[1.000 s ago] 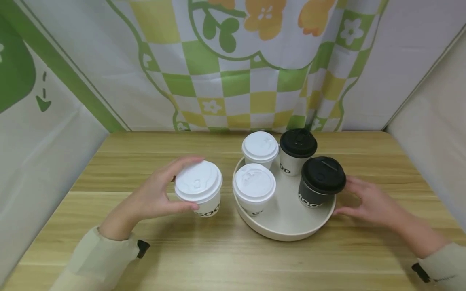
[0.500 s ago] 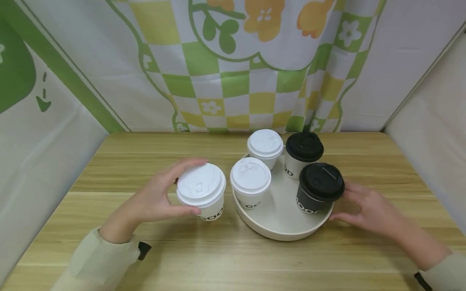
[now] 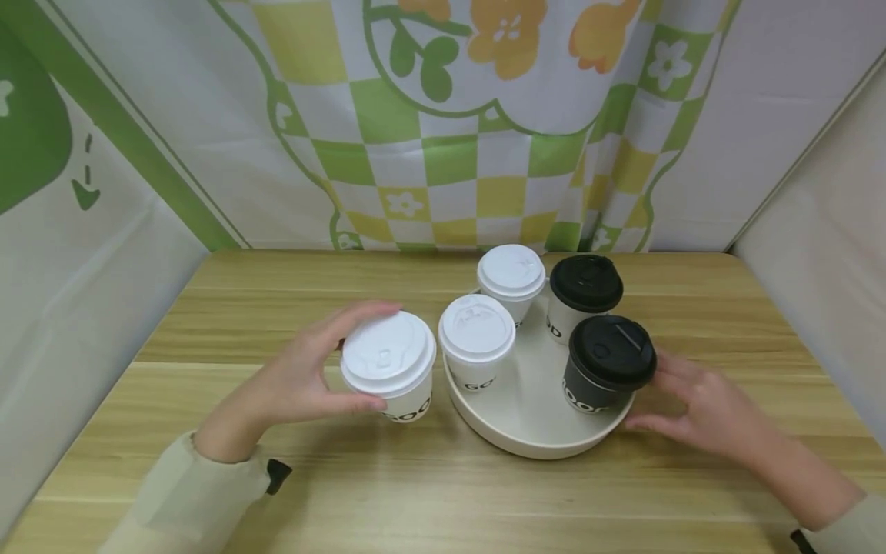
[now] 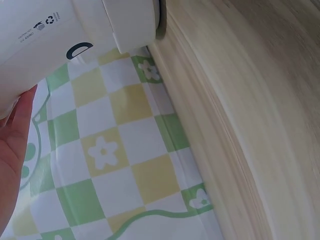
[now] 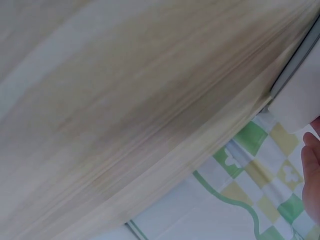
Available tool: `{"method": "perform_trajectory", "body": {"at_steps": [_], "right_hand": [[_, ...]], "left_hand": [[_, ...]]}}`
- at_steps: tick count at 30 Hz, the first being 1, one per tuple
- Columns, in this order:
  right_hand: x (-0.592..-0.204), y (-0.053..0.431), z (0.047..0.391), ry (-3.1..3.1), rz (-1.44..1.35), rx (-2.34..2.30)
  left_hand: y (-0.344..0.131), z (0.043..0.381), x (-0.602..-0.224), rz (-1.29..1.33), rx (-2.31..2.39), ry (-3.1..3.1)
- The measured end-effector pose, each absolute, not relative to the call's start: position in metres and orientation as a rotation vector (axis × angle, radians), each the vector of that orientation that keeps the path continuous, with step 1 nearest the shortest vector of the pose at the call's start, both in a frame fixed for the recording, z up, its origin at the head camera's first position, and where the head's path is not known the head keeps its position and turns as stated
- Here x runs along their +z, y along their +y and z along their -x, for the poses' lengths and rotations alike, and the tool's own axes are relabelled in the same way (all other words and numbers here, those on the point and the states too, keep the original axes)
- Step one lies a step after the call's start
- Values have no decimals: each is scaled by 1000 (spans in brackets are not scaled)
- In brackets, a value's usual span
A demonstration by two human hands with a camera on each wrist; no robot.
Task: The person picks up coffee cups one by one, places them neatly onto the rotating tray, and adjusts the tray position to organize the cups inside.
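My left hand [image 3: 311, 365] grips a white-lidded paper cup [image 3: 408, 400] just left of a round cream tray [image 3: 526, 445]. In the left wrist view, a fingertip lies against the printed white cup [image 4: 45, 45]; its clearance above the table is unclear. Two white-lidded cups, one nearer [image 3: 477, 331] and one farther [image 3: 512, 269], stand on the tray's left half. On its right half are a white cup with a black lid [image 3: 587, 283] and a dark cup with a black lid [image 3: 609, 354]. My right hand [image 3: 713, 404] holds the tray's right rim beside the dark cup, fingertips partly hidden.
The wooden table [image 3: 443, 508] runs back to a checkered curtain [image 3: 450, 161] just behind the tray. White fabric walls stand at the left [image 3: 111, 285] and right [image 3: 824, 208]. The far cups stand close to the curtain.
The tray has turned clockwise with its cups: the far ones shifted right, the dark one towards me, the near white one away. My left hand and its cup moved slightly right.
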State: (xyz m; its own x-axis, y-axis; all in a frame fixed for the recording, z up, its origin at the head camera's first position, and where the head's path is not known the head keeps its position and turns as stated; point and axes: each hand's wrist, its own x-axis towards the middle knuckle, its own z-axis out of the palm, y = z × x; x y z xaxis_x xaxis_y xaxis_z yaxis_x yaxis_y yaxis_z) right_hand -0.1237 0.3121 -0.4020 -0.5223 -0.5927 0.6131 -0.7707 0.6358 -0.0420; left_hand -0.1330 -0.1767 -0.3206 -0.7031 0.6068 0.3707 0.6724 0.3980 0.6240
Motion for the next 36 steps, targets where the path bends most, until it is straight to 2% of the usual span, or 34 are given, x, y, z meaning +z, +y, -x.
{"method": "perform_trajectory", "body": {"at_steps": [19,36], "right_hand": [[-397,307,118,-2374,-991,396],[-396,308,120,-2343,-1022,389]], "left_hand": [[-150,135,-314,1350,-1292,-2472],[-95,139,-308,1658,-1250,-2281]]}}
